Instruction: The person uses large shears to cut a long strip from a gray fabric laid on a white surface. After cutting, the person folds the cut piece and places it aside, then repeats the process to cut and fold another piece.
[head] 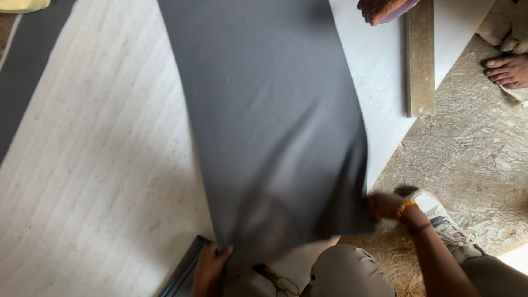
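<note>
A long dark grey sheet of fabric [269,110] lies spread over a white padded surface [99,154] and runs away from me. My left hand [212,267] grips its near edge at the bottom left, thumb on top. My right hand [385,206], with an orange bead bracelet at the wrist, pinches the sheet's near right corner, which is lifted and blurred. A pair of scissors [280,283] lies just below the fabric edge between my hands.
A long flat wooden ruler [421,60] lies on the white surface at the upper right. Another person's hand [379,10] shows at the top edge and a bare foot [509,70] at the right. My shoe [440,217] rests on the rough floor. A dark strip [25,71] lies at the left.
</note>
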